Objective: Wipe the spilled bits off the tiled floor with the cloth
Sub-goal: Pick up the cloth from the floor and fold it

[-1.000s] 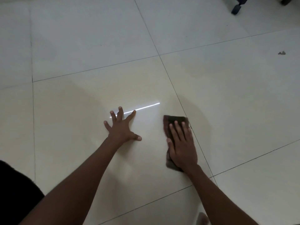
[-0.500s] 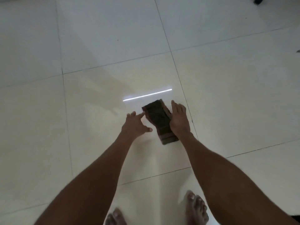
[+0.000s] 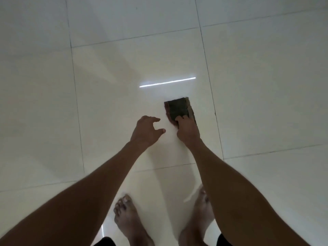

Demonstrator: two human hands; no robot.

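Observation:
A dark folded cloth point(image 3: 178, 109) lies flat on the pale tiled floor point(image 3: 110, 107), right of centre. My right hand point(image 3: 187, 130) grips its near edge, fingers curled onto the cloth. My left hand point(image 3: 146, 131) hovers just left of the cloth, fingers apart and bent, thumb pointing right, holding nothing. No spilled bits are visible on the tiles around the cloth.
My two bare feet, the left foot point(image 3: 126, 217) and the right foot point(image 3: 200, 217), stand on the tile below the hands. A bright reflected light streak point(image 3: 167, 82) crosses the tile beyond the cloth. Dark grout lines point(image 3: 210, 86) run close to the cloth's right side.
The view has risen and tilted down, bringing my feet in. My left hand lifted off the floor. My right hand went from flat on the cloth to gripping its near edge.

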